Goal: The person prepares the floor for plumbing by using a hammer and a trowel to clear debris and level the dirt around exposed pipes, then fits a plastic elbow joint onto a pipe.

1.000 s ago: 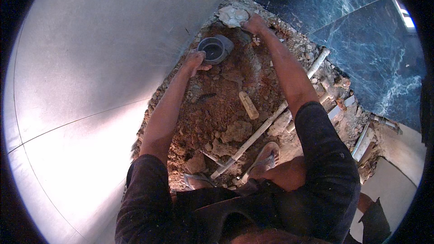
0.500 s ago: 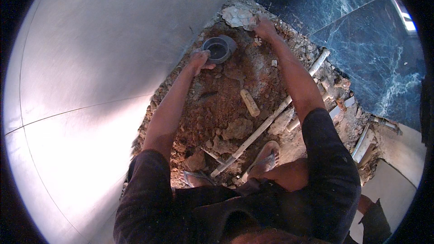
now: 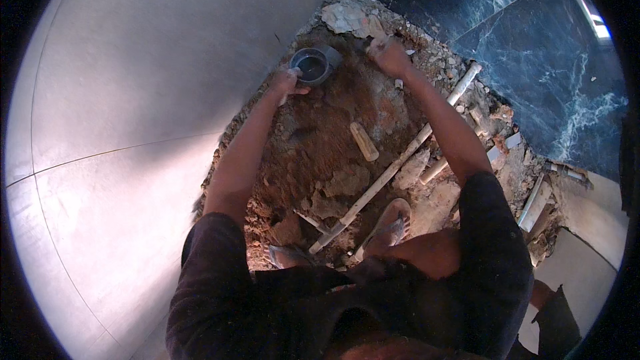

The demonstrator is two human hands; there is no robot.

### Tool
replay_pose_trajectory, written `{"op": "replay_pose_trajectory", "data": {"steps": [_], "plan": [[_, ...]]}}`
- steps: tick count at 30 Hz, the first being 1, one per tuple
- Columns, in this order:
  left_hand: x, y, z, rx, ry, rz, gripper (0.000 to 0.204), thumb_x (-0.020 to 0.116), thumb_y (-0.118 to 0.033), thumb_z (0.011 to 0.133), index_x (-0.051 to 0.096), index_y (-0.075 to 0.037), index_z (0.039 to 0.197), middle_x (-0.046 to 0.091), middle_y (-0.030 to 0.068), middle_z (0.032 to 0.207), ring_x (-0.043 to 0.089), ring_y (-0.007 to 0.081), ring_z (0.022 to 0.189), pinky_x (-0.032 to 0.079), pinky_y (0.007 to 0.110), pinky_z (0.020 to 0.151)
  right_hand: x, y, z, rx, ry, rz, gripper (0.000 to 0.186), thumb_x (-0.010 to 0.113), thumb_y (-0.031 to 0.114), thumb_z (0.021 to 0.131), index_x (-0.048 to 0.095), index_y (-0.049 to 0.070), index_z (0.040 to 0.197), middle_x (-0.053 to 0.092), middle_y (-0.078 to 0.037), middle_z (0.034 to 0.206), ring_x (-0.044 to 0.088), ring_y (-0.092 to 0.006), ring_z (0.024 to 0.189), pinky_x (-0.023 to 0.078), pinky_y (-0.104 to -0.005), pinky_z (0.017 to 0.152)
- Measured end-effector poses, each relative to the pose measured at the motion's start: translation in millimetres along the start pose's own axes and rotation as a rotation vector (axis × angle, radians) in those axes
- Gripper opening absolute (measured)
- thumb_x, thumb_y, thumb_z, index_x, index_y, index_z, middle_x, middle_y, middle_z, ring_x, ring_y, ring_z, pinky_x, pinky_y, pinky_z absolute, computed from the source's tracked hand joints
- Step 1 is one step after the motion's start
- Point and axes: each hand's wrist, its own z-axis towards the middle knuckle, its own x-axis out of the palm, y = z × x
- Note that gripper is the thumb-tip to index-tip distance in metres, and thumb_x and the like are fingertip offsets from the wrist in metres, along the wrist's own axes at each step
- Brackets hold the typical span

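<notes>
At the upper left of the dug-out corner, a grey round pipe fitting (image 3: 331,55) with a dark opening sits tilted in the soil. My left hand (image 3: 287,83) is closed on the near-left side of its rim. To the fitting's right, my right hand (image 3: 388,55) is low over the rubble with its fingers curled in. A small tan piece (image 3: 375,27) shows just beyond those fingers; whether I hold it is unclear. Below the fitting, a worn wooden handle (image 3: 364,141) lies on the reddish dirt (image 3: 320,120), its other end merging with the soil.
A long pale pipe (image 3: 407,160) crosses the pit diagonally by my sandalled feet (image 3: 393,223). Stones and broken mortar (image 3: 347,19) line the edges. Large pale tiles (image 3: 133,80) border the left, dark blue veined tiles (image 3: 533,47) the upper right. Dark cloth (image 3: 559,327) shows at lower right.
My right hand has drawn back slightly toward me from the pale mortar at the far corner. The left hand stays on the fitting, and the whole view has shifted a little.
</notes>
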Motion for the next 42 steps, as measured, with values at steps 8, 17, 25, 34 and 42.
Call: {"op": "replay_pose_trajectory", "data": {"steps": [8, 17, 25, 34, 42], "plan": [[-84.3, -40.0, -104.3, -0.088, 0.171, 0.342, 0.035, 0.042, -0.019, 0.094, 0.05, 0.008, 0.114, 0.065, 0.0191, 0.091, 0.067, 0.0245, 0.075, 0.057, 0.035, 0.068, 32.4, 80.8, -161.0, 0.038, 0.572, -0.025, 0.052, 0.068, 0.042, 0.079, 0.053, -0.002, 0.103, 0.058, -0.025, 0.1, 0.058, -0.037, 0.099, 0.048, -0.0476, 0.078], [-158.7, -30.8, -306.6, -0.102, -0.016, 0.322, 0.049, 0.041, -0.009, 0.085, 0.043, -0.001, 0.134, 0.063, 0.015, 0.106, 0.066, 0.0199, 0.078, 0.057, 0.028, 0.055, -34.9, 80.7, -134.7, 0.206, 0.442, 0.531, 0.028, 0.056, 0.017, 0.082, 0.055, 0.006, 0.108, 0.063, -0.011, 0.072, 0.061, -0.0283, 0.06, 0.051, -0.0396, 0.059], [-196.8, 26.3, -359.7, -0.013, -0.142, 0.206, 0.045, 0.044, -0.013, 0.084, 0.049, 0.002, 0.127, 0.064, 0.0123, 0.1, 0.064, 0.0168, 0.073, 0.054, 0.027, 0.05, 34.1, -34.2, -12.3, -0.182, 0.541, -0.07, 0.032, 0.054, 0.026, 0.085, 0.053, 0.009, 0.113, 0.064, -0.01, 0.079, 0.061, -0.0271, 0.067, 0.051, -0.0407, 0.061], [-207.6, 30.3, -369.2, 0.169, -0.196, 0.145, 0.033, 0.041, -0.017, 0.089, 0.057, 0.002, 0.111, 0.064, 0.0058, 0.077, 0.059, 0.011, 0.057, 0.047, 0.023, 0.046, 55.5, 93.7, -108.3, 0.39, 0.94, 0.75, 0.034, 0.058, 0.03, 0.086, 0.055, 0.009, 0.112, 0.061, -0.008, 0.076, 0.059, -0.0178, 0.06, 0.05, -0.0346, 0.049], [-225.0, 20.5, -380.0, 0.226, -0.262, 0.37, 0.033, 0.045, -0.01, 0.086, 0.057, 0.002, 0.114, 0.064, 0.0061, 0.094, 0.06, 0.0105, 0.081, 0.05, 0.026, 0.073, -19.6, 169.2, -157.9, 0.233, 0.717, 0.441, 0.043, 0.069, 0.036, 0.083, 0.056, 0.013, 0.117, 0.062, -0.003, 0.08, 0.057, -0.0094, 0.06, 0.049, -0.0252, 0.05]]}}
